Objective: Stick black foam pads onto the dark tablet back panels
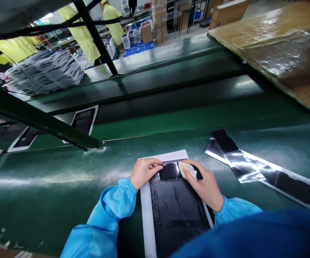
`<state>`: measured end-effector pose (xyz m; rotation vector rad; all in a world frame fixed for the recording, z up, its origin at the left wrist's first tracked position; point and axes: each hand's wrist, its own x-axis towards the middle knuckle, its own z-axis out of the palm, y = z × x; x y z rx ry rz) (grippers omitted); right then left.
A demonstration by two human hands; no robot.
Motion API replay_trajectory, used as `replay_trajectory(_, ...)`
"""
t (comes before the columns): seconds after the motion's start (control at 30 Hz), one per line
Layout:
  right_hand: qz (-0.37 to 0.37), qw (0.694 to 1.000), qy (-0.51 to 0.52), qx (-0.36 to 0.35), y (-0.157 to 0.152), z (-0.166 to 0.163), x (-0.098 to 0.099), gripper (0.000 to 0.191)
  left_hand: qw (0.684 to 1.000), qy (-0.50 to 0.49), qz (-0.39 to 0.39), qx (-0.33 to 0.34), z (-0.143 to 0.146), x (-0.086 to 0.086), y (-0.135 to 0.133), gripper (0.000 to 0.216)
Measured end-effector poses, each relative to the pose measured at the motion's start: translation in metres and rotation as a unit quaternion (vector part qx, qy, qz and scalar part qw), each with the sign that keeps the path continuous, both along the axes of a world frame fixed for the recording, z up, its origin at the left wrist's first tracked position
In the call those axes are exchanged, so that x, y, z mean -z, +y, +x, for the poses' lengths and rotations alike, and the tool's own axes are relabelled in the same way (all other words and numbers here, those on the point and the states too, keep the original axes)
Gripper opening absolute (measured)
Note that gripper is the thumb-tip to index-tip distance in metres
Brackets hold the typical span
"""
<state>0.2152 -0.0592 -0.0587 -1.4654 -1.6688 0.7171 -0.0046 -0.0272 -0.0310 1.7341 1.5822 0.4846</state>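
In front of me a flat black device panel (179, 211) lies on a white backing sheet (146, 218), with a shiny dark rectangle (169, 171) near its far end. My left hand (145, 171) rests at the far left corner of the panel, thumb and forefinger pinched together; what is between them, if anything, is too small to see. In my right hand (204, 184) is a crumpled white and yellowish cloth (186, 170), pressed to the panel beside the shiny rectangle. The fingers partly cover the far right corner.
To the right lie more black panels (286, 182) with a clear film sheet (243, 166) across them. A green post (37, 118) slants in from the left. Beyond it, panels (84, 121) lie on a green belt (133, 123). Wrapped cardboard (273, 39) overhangs the back right. People in yellow (81, 32) stand behind.
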Motion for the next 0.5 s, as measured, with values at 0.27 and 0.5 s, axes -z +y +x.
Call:
replay_trajectory(0.27,0.0,1.0,0.001,0.005,-0.0001,0.001,-0.0022,0.022,0.999,-0.025,-0.02,-0.008,0.0002,-0.0015,0.0015,0.016)
replay_trajectory(0.5,-0.01,1.0,0.013,0.008,0.0006,0.0009,-0.0046,0.021,0.999,-0.034,-0.027,-0.012,-0.0002,-0.001,0.0021,0.018)
